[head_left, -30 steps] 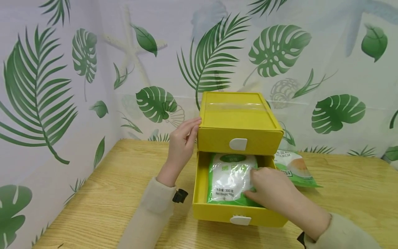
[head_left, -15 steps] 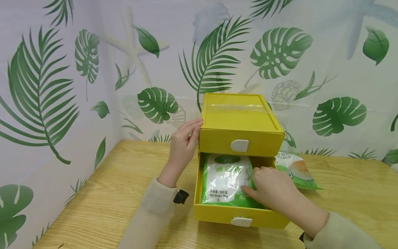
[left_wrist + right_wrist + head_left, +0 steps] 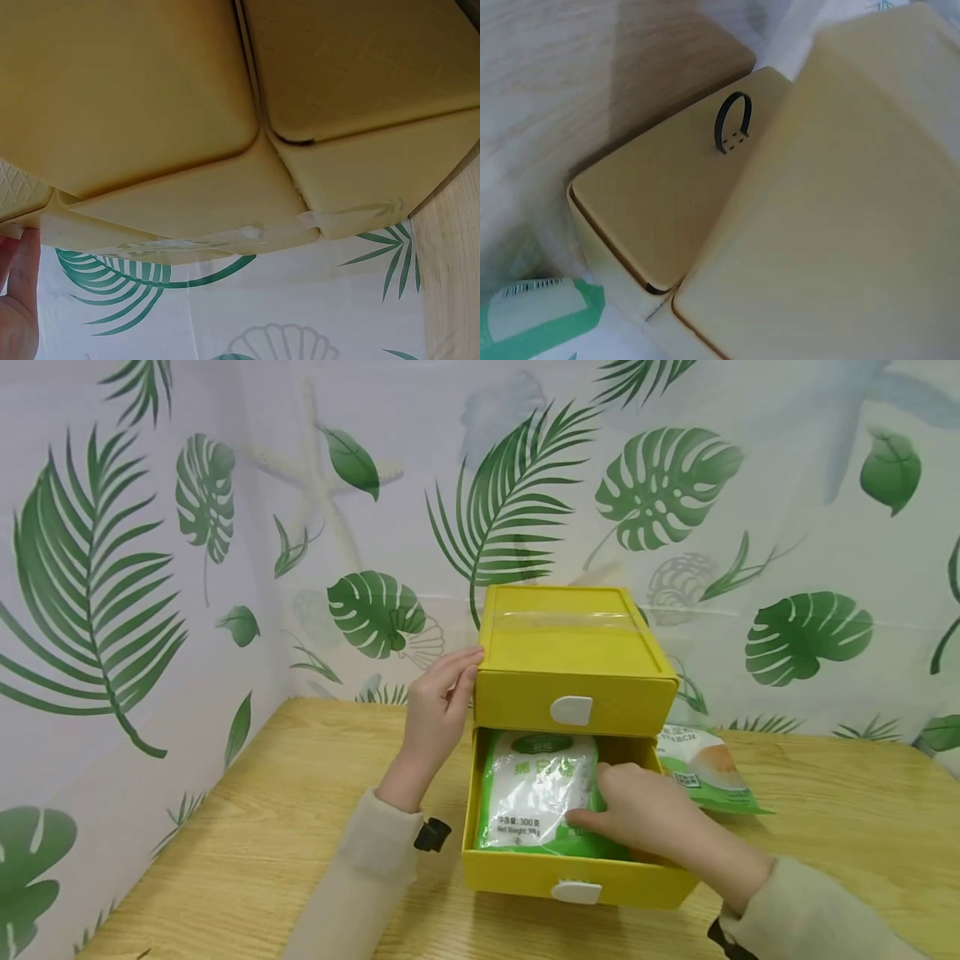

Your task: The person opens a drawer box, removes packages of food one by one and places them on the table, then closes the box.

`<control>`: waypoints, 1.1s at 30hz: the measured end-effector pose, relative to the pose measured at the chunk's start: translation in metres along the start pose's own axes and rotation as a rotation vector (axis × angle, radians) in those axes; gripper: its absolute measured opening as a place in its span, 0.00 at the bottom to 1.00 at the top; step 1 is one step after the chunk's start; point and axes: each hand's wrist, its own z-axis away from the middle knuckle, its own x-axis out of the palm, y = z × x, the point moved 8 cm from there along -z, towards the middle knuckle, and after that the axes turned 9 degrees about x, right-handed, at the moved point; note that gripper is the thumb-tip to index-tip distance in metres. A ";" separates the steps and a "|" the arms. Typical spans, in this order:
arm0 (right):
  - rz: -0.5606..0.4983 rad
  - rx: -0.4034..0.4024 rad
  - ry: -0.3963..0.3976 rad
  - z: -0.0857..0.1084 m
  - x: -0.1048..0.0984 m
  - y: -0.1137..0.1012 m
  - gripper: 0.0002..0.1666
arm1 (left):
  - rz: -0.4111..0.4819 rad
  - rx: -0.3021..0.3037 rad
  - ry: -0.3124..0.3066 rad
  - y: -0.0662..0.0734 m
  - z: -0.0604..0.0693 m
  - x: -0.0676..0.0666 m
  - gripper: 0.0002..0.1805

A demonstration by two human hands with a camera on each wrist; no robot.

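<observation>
A yellow two-drawer box stands on the table, its lower drawer pulled out. Inside that drawer lies a white-and-green bag of sugar, marked 300 g, against the left side. My right hand reaches into the drawer at the bag's right edge, thumb over the front and curled fingers at the side; the fingertips are hidden. My left hand rests on the left side of the upper drawer section, fingers fairly straight. In the left wrist view, fingers touch the yellow box at the far left.
A bag of starch lies on the table right of the box, partly behind it. White tabs mark the drawer fronts. In the right wrist view a black loop sticks out from a yellow panel. A leaf-patterned cloth hangs behind.
The bag of sugar has shifted left inside the lower drawer, and my right hand has moved left with it, its thumb lying over the bag. My left hand stays on the box.
</observation>
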 end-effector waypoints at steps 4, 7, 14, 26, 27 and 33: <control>-0.094 -0.035 -0.027 -0.001 0.002 -0.003 0.26 | -0.001 0.010 0.012 0.001 0.002 -0.001 0.10; -0.163 -0.073 -0.029 -0.002 0.003 -0.006 0.23 | 0.002 0.018 0.025 0.002 0.003 -0.004 0.09; -0.314 -0.056 -0.038 -0.003 0.003 -0.005 0.16 | 0.000 0.022 0.037 0.001 0.004 -0.004 0.09; -0.812 0.215 -0.261 -0.009 0.019 0.015 0.26 | 0.005 0.004 0.044 -0.001 0.001 0.000 0.09; -0.834 0.233 -0.279 -0.010 0.020 0.015 0.26 | 0.002 0.004 0.045 -0.001 0.001 -0.001 0.09; -0.953 0.224 -0.362 -0.013 0.027 0.009 0.20 | 0.007 -0.013 0.042 -0.001 0.001 -0.001 0.10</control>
